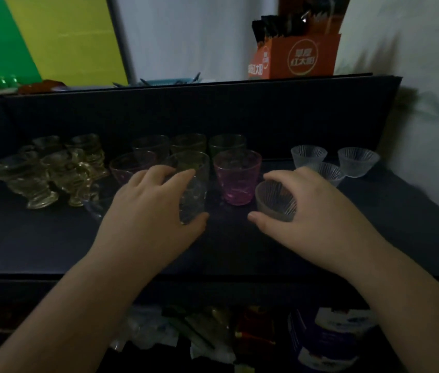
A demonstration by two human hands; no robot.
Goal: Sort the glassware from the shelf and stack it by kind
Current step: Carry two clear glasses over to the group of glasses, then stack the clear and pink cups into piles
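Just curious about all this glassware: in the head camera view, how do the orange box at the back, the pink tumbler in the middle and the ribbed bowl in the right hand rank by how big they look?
Largest to smallest, as they look:
1. orange box
2. pink tumbler
3. ribbed bowl, partly hidden by the right hand

The box is farthest away, so its lead is probably real.

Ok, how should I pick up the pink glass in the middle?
Grip the pink glass around its side wall, just under the rim, coming from the front. It stands upright and widens upward, so fingers will not slide off. The left side is the freer one; the right hand with its ribbed bowl crowds the other.
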